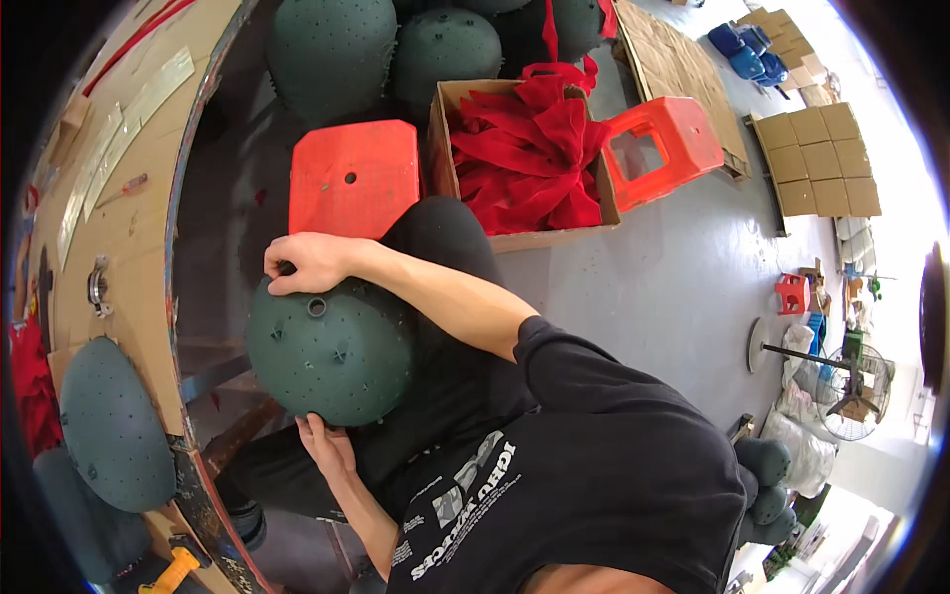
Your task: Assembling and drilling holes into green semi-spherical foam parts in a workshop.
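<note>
A dark green plastic dome (341, 351), studded with small spikes and with a round hole near its top, rests against my lap. From below, my left hand (330, 450) holds its near edge with the fingers nearly straight along it. At the far edge my right hand (315, 262) is closed, thumb and fingers curled together against the dome. Something dark shows between them, too small to make out. Beside my right hand stands a red plastic stool (354, 173).
On the left, a cardboard-covered workbench (134, 233) carries another green dome (117, 426), a screwdriver (124, 190) and a yellow-handled power tool (176, 572). A carton of red fabric strips (529, 158) stands ahead beside a second red stool (673, 148). More domes (445, 49) are piled beyond.
</note>
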`<state>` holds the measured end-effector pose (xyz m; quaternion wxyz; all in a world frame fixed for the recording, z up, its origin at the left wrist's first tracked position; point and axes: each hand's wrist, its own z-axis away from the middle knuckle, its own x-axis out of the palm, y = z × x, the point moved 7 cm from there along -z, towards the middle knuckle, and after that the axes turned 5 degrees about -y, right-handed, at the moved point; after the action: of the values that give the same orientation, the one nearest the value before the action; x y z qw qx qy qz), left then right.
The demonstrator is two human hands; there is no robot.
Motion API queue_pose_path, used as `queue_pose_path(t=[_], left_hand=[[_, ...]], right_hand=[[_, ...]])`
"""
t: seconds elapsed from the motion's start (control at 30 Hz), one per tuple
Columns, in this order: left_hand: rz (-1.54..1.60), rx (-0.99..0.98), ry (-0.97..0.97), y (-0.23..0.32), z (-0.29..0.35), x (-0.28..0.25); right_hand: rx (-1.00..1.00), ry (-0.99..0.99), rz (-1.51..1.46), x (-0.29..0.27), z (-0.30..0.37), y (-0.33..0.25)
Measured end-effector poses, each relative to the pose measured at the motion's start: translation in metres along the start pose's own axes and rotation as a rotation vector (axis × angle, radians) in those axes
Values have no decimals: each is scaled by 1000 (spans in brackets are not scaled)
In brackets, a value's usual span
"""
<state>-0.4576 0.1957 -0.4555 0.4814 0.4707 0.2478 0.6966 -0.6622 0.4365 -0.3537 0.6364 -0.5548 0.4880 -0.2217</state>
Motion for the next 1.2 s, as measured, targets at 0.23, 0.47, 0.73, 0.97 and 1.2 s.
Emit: queue_pose_path(t=[0.23, 0.47, 0.73, 0.97, 1.2], left_hand=[[45, 16, -74, 2, -4, 6], [84, 62, -94, -6, -4, -13], [124, 54, -39, -9, 0, -18], [111, -23, 28, -10, 0, -15], [163, -53, 129, -3, -5, -8]], right_hand=[[-31, -1, -29, -6, -2, 0], [79, 389, -29, -139, -15, 26], [477, 733, 752, -398, -95, 119], [662, 560, 1025, -452, -162, 167], [662, 657, 930, -439, -154, 141]])
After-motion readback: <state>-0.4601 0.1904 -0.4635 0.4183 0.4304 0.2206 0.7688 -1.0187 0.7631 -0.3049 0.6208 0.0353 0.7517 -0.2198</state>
